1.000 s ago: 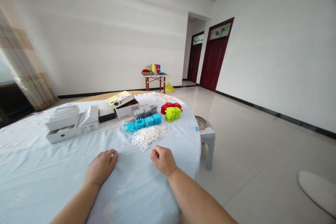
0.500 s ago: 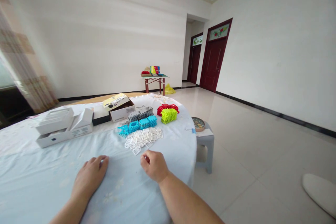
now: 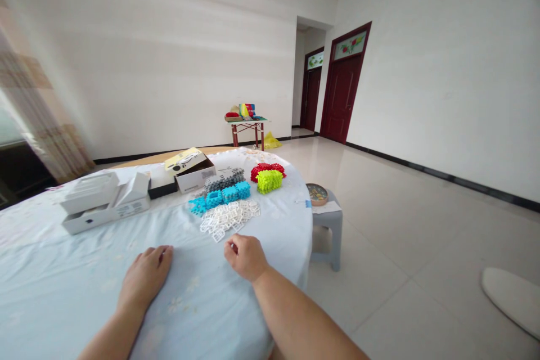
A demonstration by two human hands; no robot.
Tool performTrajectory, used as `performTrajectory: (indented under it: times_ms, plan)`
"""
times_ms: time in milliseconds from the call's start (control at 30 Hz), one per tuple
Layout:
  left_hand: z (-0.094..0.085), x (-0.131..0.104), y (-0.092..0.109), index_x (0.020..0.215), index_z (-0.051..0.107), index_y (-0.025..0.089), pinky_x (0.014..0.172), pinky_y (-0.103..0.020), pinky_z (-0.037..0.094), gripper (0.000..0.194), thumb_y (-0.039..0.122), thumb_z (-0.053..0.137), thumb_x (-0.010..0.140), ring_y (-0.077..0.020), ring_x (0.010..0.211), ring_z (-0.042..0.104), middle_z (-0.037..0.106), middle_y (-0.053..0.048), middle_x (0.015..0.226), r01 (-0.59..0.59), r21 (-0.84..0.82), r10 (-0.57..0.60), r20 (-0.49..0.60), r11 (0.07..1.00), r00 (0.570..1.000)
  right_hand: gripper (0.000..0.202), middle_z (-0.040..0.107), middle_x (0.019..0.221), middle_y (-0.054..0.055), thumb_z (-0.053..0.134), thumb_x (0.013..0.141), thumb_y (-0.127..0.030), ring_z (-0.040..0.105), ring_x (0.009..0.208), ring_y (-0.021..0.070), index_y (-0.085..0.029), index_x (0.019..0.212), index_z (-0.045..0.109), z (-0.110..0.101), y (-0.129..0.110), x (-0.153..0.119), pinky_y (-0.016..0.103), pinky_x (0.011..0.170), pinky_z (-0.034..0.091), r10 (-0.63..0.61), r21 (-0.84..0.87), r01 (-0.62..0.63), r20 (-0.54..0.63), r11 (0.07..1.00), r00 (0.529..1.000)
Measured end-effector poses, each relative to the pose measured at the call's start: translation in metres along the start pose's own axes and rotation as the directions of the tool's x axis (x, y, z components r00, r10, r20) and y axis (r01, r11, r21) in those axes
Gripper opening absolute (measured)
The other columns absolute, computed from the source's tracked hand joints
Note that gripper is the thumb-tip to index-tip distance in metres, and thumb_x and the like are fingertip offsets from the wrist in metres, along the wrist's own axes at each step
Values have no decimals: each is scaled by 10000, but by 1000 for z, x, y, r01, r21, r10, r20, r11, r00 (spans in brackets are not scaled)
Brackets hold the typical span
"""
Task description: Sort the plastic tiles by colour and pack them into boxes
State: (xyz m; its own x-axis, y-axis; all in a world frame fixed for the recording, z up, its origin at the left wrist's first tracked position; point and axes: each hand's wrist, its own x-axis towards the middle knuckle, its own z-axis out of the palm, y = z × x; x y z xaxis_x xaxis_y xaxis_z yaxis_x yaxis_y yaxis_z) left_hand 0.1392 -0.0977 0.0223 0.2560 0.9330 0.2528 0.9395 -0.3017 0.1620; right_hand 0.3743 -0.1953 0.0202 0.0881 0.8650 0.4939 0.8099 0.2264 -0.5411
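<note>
One apparent pause: I'm resting left hand [image 3: 146, 273] flat, right hand [image 3: 247, 259] curled, before the white pieces [image 3: 230, 217], grasping needing uncurling.

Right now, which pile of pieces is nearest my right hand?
The white pile, just beyond your right hand. It's the only white one; the blue, gray, green and red piles sit farther back on the table.

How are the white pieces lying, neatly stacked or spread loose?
Spread loose: the white pieces overlap at mixed angles across the tablecloth, just beyond the right hand.
</note>
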Motion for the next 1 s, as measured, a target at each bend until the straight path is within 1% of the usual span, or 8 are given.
performTrajectory:
  times_ms: [100,233,500,667,800,1000]
  plan:
    - [-2,-1,1,891,649,191,822,-323,424,470,462,268,839,-242,880,593,653,-95,882,-2,-6,2,-15,1000,1000,205,666,652,7,443,833,-266,606,618,121,-210,768,630,2,1,0,188,614,391,-7,-2,7,0,1000,1000]
    - [0,0,-1,857,659,193,817,-321,426,455,459,292,827,-237,856,594,655,-94,863,-9,-27,8,-31,1000,999,203,660,647,5,445,833,-262,601,615,117,-209,767,629,6,4,0,185,617,390,-13,7,13,2,1000,1000]
    - [7,2,-9,891,650,186,830,-332,422,478,476,273,840,-239,887,582,651,-92,907,-21,-47,21,-2,999,1000,196,671,667,8,451,826,-254,610,627,116,-205,785,637,3,5,1,181,615,395,19,37,-19,22,999,1000]
    - [8,3,-12,908,651,176,847,-344,422,443,474,333,825,-241,885,583,655,-95,912,-36,-71,36,-2,997,999,194,676,671,7,456,823,-257,615,627,116,-207,795,641,1,6,2,182,623,404,30,52,-32,35,998,999]
    - [8,4,-14,914,656,179,851,-345,423,427,458,343,831,-238,890,587,655,-107,930,-48,-93,49,3,994,999,203,680,681,10,456,824,-268,616,636,121,-207,786,646,0,5,2,186,625,409,40,55,-42,43,998,998]
    - [9,3,-15,914,659,193,854,-347,424,423,472,358,811,-233,879,585,655,-85,913,-48,-118,49,4,992,999,198,666,653,0,459,824,-267,597,604,110,-210,787,645,1,6,3,180,616,406,46,66,-49,46,997,998]
